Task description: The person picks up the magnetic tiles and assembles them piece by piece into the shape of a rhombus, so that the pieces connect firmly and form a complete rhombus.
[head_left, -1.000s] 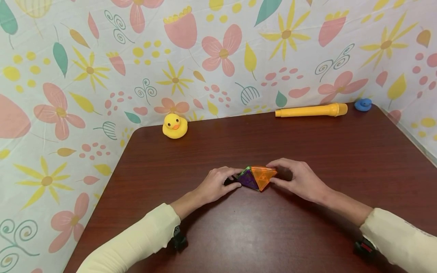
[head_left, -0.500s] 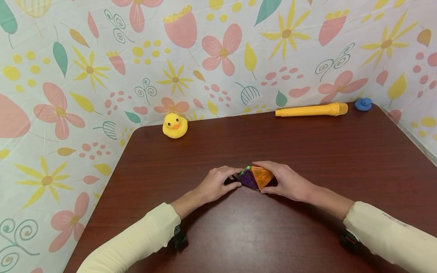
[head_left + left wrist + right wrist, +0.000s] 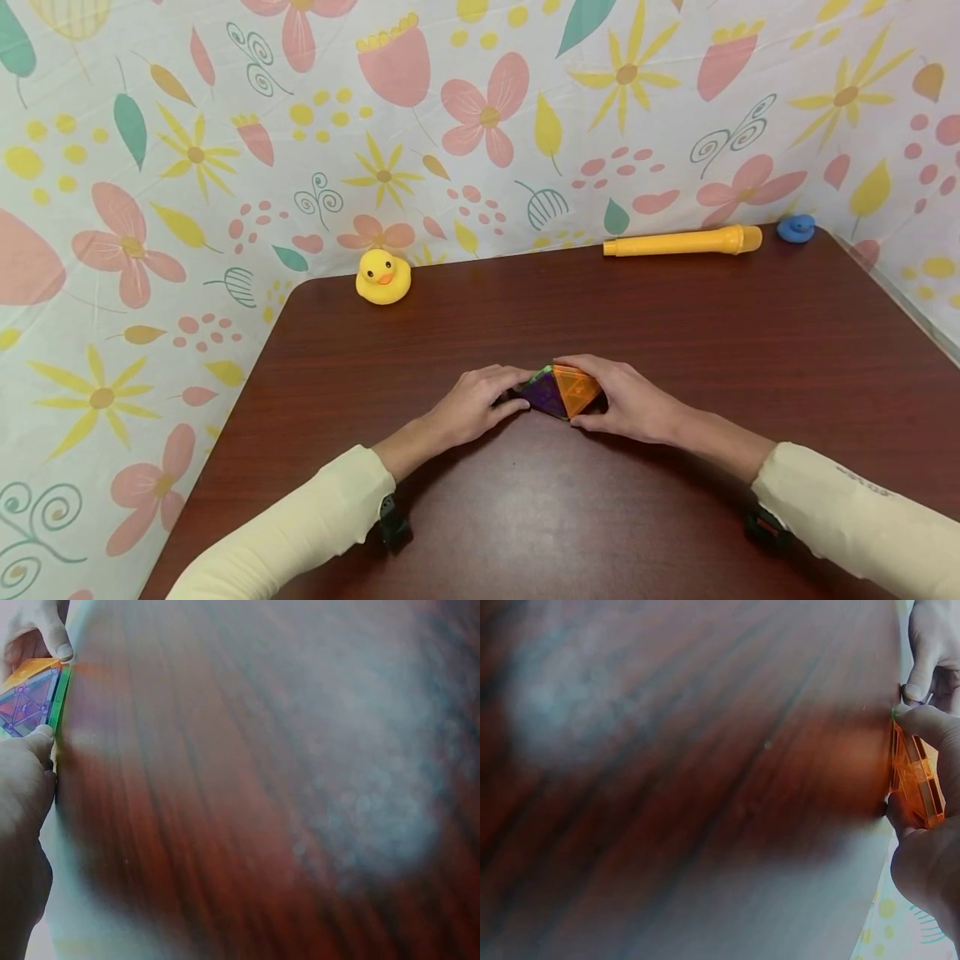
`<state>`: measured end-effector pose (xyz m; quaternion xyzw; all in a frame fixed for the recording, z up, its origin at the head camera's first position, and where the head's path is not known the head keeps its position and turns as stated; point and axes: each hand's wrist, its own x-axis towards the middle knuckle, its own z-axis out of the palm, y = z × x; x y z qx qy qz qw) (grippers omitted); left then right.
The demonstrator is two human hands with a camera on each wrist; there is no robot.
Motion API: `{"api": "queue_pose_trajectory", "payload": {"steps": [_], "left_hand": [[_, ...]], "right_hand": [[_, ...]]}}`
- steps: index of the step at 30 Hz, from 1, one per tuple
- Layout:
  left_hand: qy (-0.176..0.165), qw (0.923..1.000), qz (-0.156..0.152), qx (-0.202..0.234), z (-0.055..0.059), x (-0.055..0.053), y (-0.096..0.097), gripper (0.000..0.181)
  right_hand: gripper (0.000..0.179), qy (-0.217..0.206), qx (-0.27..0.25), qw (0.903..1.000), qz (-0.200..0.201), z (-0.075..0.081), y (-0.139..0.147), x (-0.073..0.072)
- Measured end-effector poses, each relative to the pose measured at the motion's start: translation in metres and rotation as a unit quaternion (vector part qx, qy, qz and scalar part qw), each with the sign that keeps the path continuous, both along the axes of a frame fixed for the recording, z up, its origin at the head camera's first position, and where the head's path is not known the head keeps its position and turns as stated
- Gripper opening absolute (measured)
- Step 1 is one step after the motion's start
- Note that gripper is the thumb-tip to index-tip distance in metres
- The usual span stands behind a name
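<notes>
Translucent triangular magnetic tiles stand joined as a small peaked shape at the table's middle. A purple tile [image 3: 543,395] faces left and an orange tile [image 3: 576,390] faces right. Green edging [image 3: 60,697] shows beside the purple in the left wrist view. My left hand [image 3: 480,404] holds the purple and green end between thumb and fingers. From the other side my right hand [image 3: 641,402] grips the orange end, thumb at the near lower corner and fingers over the far top. The shape's far side is hidden.
On the dark wooden table [image 3: 480,517], a yellow rubber duck [image 3: 383,277] sits at the back left. A yellow toy microphone [image 3: 682,242] lies along the back edge, with a blue duck [image 3: 797,228] at the right corner. A flowered cloth [image 3: 487,192] hangs behind.
My right hand has slid left, further around the orange tile, its thumb now at the near lower corner. My left hand and the tiles have hardly moved.
</notes>
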<state>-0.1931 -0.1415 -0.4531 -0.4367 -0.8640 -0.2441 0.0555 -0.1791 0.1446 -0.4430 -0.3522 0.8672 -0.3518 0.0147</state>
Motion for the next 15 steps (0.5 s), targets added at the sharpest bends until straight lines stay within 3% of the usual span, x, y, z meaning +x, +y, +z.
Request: {"api": "queue_pose_trajectory", "payload": {"steps": [9,15], "left_hand": [[0.027,0.9991,-0.01,-0.03,0.0005,-0.0006,0.0016,0.041],[0.042,0.9986,-0.023,-0.023,-0.0019,-0.0014,0.0021,0.043]], "right_hand": [[0.088,-0.003,0.0,1.0,-0.002,-0.0028,-0.0002,0.0],[0.089,-0.014,-0.002,0.9999,-0.005,-0.0028,-0.0012,0.0007]]}}
